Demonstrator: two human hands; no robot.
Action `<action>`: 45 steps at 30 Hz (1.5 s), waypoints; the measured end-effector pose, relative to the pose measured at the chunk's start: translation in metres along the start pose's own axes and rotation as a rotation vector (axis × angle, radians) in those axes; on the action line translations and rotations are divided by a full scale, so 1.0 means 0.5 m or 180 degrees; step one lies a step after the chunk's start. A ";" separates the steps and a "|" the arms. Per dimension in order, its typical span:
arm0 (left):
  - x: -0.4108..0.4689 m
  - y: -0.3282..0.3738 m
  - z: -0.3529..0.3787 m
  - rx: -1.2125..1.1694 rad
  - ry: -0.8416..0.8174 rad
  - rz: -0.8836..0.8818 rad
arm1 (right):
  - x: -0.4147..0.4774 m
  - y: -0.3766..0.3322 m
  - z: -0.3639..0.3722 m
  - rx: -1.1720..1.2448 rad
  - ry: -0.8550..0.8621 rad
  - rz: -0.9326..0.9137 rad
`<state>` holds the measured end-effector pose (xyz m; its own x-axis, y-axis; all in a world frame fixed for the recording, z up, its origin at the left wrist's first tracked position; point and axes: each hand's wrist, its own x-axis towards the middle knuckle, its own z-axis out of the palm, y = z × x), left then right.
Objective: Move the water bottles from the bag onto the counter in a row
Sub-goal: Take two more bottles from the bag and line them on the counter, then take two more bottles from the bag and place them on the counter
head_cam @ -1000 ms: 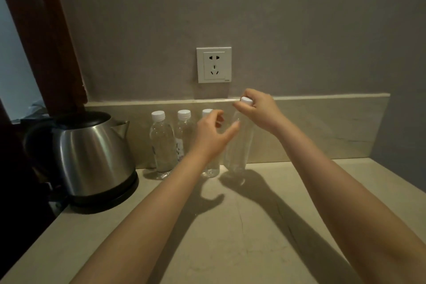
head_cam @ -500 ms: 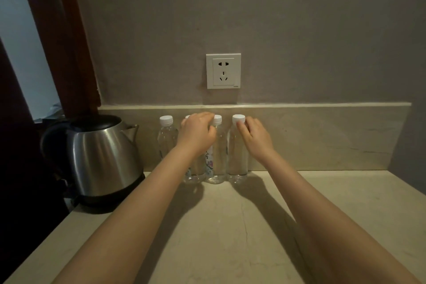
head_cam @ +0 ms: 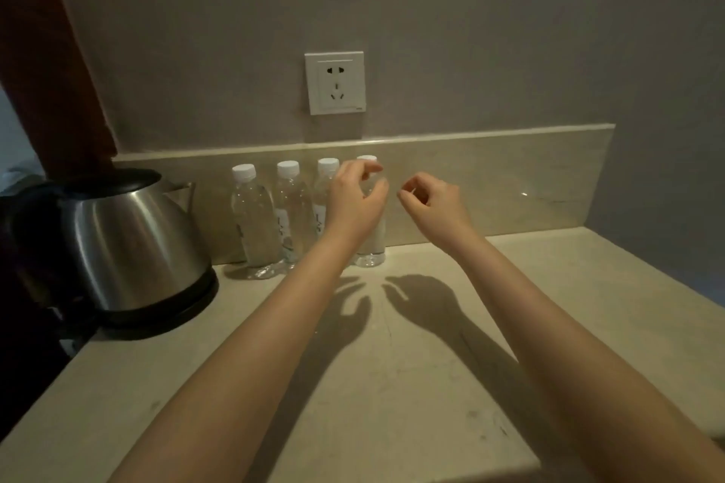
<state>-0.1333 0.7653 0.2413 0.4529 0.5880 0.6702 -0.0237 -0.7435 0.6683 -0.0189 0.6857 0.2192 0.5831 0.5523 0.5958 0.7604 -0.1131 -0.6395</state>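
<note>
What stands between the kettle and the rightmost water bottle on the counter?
The head view shows three upright capped bottles in a row: first bottle, second bottle, third bottle.

I am making out no readable words or numbers. I am seeing dark upright marks on the pale labels of the second water bottle [head_cam: 288, 216] and third water bottle [head_cam: 321, 208] from the left, at 11 o'clock, too blurred to read. The wall socket [head_cam: 335, 82] at 12 o'clock is carrying a tiny illegible mark at its 5 o'clock corner.
</note>
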 end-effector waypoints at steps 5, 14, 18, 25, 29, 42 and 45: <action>-0.067 0.061 0.098 -0.0568 -0.0796 -0.0141 | -0.114 0.019 -0.123 -0.0066 0.0318 0.0555; -0.265 0.219 0.257 -0.1196 -0.1701 -0.0112 | -0.362 0.098 -0.349 0.0002 0.1359 0.0969; -0.367 0.302 0.343 -0.1295 -0.1920 0.0067 | -0.473 0.150 -0.459 -0.0076 0.1505 0.1189; -0.602 0.482 0.595 -0.1137 -0.2592 0.0207 | -0.722 0.323 -0.735 -0.0197 0.1382 0.2073; -0.708 0.552 0.723 -0.1068 -0.2970 -0.0126 | -0.843 0.414 -0.867 -0.0227 0.1519 0.2524; -0.925 0.749 1.279 -0.1034 -0.3900 -0.0259 | -1.026 0.798 -1.266 -0.0881 0.1054 0.3660; -0.958 0.792 1.423 -0.0698 -0.4301 -0.0191 | -1.047 0.874 -1.356 -0.1114 0.0801 0.3870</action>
<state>0.2746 -0.0372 -0.0446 0.9639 -0.2423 -0.1106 -0.0555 -0.5886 0.8065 0.2020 -0.2126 -0.0428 0.9586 -0.2231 -0.1771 -0.2823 -0.6612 -0.6950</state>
